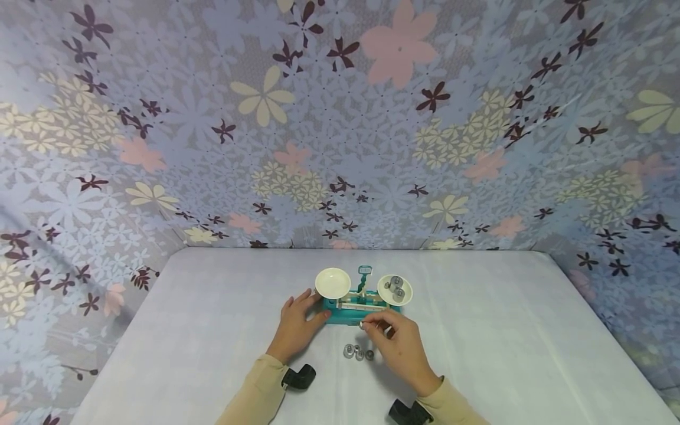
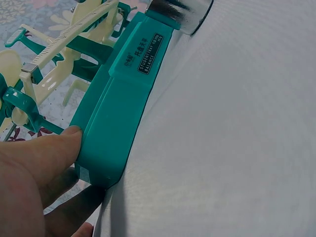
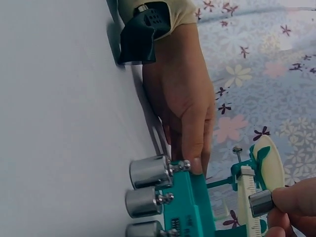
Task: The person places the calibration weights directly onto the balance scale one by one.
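A teal tray balance (image 1: 345, 319) stands on the cloth-covered table, with a white pan on each side. At its left end my left hand (image 1: 297, 326) grips the base, the thumb (image 2: 69, 143) on top and the fingers around the end. My right hand (image 1: 398, 345) pinches a small metal weight (image 3: 260, 203) between thumb and fingers, in front of the balance beam. Nothing lies in the left pan (image 1: 332, 283); the right pan (image 1: 406, 297) bears several metal weights (image 1: 396, 281). In front of the base stand several more knobbed weights (image 3: 148, 172).
White cloth (image 1: 212, 330) covers the table. Behind and beside it hangs flowered fabric (image 1: 340, 147). Each wrist wears a black camera (image 1: 299, 377) over a beige sleeve (image 1: 257, 389).
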Demonstrator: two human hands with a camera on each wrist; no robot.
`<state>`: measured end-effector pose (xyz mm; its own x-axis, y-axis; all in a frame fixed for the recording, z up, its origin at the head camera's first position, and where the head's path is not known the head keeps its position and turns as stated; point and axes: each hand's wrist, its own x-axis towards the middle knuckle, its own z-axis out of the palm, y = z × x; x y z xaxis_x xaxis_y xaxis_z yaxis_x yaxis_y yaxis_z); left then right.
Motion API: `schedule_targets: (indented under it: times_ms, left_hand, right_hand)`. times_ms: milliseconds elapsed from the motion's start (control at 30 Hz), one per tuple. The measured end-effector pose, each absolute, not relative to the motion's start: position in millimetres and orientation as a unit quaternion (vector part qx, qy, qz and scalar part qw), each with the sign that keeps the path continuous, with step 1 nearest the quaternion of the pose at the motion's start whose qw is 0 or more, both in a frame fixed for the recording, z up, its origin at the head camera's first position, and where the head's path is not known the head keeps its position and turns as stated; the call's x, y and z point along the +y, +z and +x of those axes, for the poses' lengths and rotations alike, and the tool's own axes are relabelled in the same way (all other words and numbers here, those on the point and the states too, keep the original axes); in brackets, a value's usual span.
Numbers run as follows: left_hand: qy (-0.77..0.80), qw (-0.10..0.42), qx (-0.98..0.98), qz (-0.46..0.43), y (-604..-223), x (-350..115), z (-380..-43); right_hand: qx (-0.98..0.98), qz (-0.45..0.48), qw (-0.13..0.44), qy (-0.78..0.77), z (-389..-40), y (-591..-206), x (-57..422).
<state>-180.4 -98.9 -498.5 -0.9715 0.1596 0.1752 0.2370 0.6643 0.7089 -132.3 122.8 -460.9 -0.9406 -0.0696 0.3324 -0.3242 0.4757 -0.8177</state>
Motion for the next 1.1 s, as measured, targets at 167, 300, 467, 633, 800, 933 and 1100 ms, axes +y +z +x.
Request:
schedule_targets:
  times_ms: [167, 300, 467, 633, 800, 933, 1100]
  left_hand:
    - [-0.395, 0.048, -0.911, -0.109, -497.9, -99.0, -179.9]
    - [-0.394, 0.047, -0.911, -0.108, -498.8, -98.9, -180.4]
    - [-0.394, 0.046, -0.912, -0.106, -498.2, -98.5, -180.1]
    - [-0.398, 0.046, -0.91, -0.106, -497.1, -98.5, -179.4]
    - [-0.399, 0.041, -0.91, -0.105, -497.6, -98.6, -179.7]
    - [-0.398, 0.042, -0.91, -0.106, -497.7, -98.8, -180.3]
    - [-0.395, 0.041, -0.912, -0.104, -498.7, -98.8, -181.1]
  right_hand:
    - [-0.85, 0.121, 0.154, 0.488, -132.9, -455.4, 124.0]
    - [-0.847, 0.131, 0.18, 0.482, -134.5, -452.9, 126.8]
    - [-0.841, 0.141, 0.204, 0.481, -136.8, -450.5, 129.8]
    - [-0.844, 0.145, 0.207, 0.473, -139.4, -446.7, 133.1]
    - [-0.847, 0.144, 0.221, 0.462, -142.8, -444.5, 135.8]
    - [-0.845, 0.143, 0.232, 0.46, -145.1, -444.1, 137.1]
    - [-0.844, 0.142, 0.24, 0.459, -146.2, -442.7, 139.0]
